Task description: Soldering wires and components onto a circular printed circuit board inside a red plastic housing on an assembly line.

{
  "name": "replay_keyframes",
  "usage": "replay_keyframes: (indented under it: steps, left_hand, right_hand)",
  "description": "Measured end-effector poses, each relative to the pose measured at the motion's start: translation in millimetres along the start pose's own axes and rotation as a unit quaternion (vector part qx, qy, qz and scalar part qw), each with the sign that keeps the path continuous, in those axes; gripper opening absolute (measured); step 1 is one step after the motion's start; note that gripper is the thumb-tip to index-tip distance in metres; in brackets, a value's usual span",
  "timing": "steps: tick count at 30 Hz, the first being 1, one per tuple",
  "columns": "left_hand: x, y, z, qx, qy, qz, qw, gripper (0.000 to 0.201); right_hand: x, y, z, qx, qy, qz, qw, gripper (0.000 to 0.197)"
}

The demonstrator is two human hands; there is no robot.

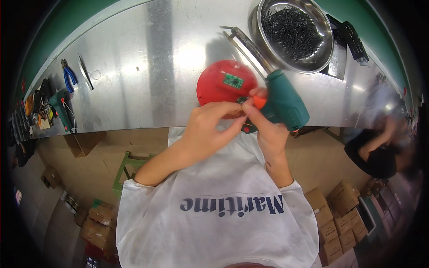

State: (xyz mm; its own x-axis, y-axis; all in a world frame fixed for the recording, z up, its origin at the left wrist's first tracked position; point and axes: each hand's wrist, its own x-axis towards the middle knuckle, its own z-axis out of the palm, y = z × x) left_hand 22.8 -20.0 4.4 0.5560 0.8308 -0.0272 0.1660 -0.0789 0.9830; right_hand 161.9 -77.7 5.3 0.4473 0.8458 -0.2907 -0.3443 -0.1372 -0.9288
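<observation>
Hand work at a metal counter (120, 98), seen from above. The left hand (205, 127) reaches in at centre, its grip narrow: thumb and fingertips come near one another beside the right hand's fingertips. A thin strand (242, 109) shows where the two hands meet; whether the left grip is closed on it cannot be told. The right hand (269, 133) has its grip around a green soldering gun (288, 100), fingers curled by the orange trigger (259, 102), while its thumb tip points to the strand. The gun's metal barrel slants up and to the left, its bent tip above the counter.

Just beyond the fingers lies a round red disc (210, 89), bearing a small green circuit board (233, 81). A second, small dark component (242, 100) lies at the disc's near edge, partly hidden by the fingers.

Upper right: a steel bowl (328, 49) containing many short black wires (292, 33), with a black object (355, 42) beside it. Left: blue-handled pliers (69, 77), tweezers (85, 72) near them, and another green soldering gun (61, 111) close to the counter's front edge. Below: a green stool (118, 178) and, at right, stacked cardboard boxes (339, 228). Another person (375, 152), blurred, appears at far right.
</observation>
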Motion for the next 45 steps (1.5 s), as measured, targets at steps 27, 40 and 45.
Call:
replay_keyframes:
  steps: [27,40,45]
  left_hand:
    - [1,-6,3,0.084,-0.001,0.063,0.994,0.009]
    - [-6,-2,6,0.048,0.040,-0.006,0.998,0.013]
    - [-3,-8,0,0.077,0.025,0.019,0.997,0.015]
  right_hand:
    - [4,6,-5,0.115,0.023,0.068,0.991,0.028]
    - [-3,9,5,0.132,0.036,0.068,0.988,0.034]
    - [-1,10,2,0.118,0.043,0.062,0.990,0.030]
